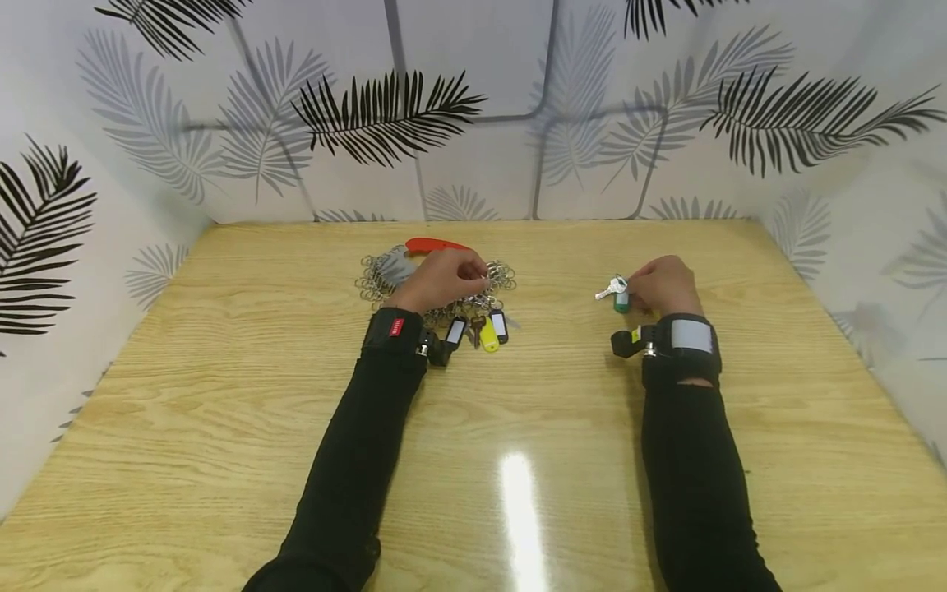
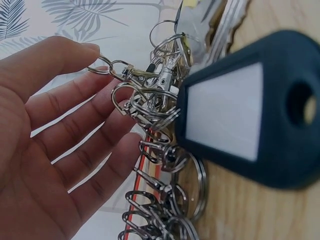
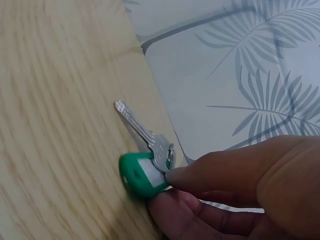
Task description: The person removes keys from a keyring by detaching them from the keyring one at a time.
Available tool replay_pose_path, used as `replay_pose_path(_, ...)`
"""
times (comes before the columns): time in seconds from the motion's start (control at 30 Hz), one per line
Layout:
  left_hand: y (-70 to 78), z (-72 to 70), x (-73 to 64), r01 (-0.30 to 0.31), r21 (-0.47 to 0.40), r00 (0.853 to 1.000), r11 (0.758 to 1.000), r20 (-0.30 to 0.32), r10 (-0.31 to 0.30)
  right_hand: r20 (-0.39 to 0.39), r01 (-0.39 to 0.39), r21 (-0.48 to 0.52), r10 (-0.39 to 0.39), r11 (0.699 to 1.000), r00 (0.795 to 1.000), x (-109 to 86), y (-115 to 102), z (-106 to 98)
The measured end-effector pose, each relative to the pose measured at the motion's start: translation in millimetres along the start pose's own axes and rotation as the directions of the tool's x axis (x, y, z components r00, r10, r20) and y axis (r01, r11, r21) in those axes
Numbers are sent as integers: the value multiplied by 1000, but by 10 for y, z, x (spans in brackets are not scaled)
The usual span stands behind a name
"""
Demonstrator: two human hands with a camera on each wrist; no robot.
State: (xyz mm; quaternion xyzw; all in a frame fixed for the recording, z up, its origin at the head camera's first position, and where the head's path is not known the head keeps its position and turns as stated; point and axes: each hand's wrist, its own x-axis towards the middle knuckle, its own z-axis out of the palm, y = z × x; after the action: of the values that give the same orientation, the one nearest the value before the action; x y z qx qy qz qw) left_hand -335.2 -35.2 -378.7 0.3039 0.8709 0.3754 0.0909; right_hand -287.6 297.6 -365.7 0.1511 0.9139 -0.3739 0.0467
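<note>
My left hand [image 1: 447, 275] is over a heap of metal keyring clasps [image 1: 503, 275]. Its thumb and index finger pinch a small ring [image 2: 102, 65] that is linked to a clasp in the left wrist view; the other fingers spread beside the heap. On the right, my right hand [image 1: 666, 284] pinches a green key tag [image 3: 142, 175] by its ring end. A silver key [image 3: 137, 125] hangs together with that tag, lying across its white label. The thumb hides part of the ring.
In front of the heap lie a black key tag [image 1: 455, 331], a yellow tag [image 1: 489, 338], another black tag [image 1: 499, 326] and a brownish key [image 1: 477, 328]. A red curved strip [image 1: 432, 244] lies behind the heap. A patterned wall covering [image 1: 473, 173] borders the wooden table [image 1: 562, 395].
</note>
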Motion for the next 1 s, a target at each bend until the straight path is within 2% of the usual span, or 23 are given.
replay_pose_path(0.1, -2, 1, 2, -3, 5, 1000, 1000, 0, 3, -19, -5, -15, 5, 1000, 1000, 0, 2, -5)
replay_pose_path(0.23, 1, -3, 3, -7, 10, 1000, 1000, -1, 7, -33, 34, -26, -35, 999, 999, 0, -32, -6)
replay_pose_path(0.4, 13, -21, 2, -1, 4, 1000, 1000, 8, 1, 27, 150, -7, -149, 989, 988, -2, -225, 77)
replay_pose_path(0.47, 15, -23, 0, 5, 1, 1000, 1000, 15, -5, 77, 211, 20, -212, 977, 974, -7, -330, 160)
replay_pose_path(0.6, -17, -11, -7, 17, -3, 1000, 1000, 25, -17, 155, 311, 106, -325, 944, 933, -16, -535, 405)
replay_pose_path(0.7, -51, -2, -1, 22, -5, 999, 1000, 30, -22, 206, 358, 103, -372, 928, 905, -39, -688, 603)
replay_pose_path(0.83, -59, -8, 10, 18, 4, 999, 1000, 33, -18, 264, 424, 5, -410, 906, 873, -89, -857, 841)
replay_pose_path(1.0, -39, -26, 22, 15, 28, 999, 999, 37, -16, 297, 517, -136, -463, 845, 835, -104, -933, 1040)
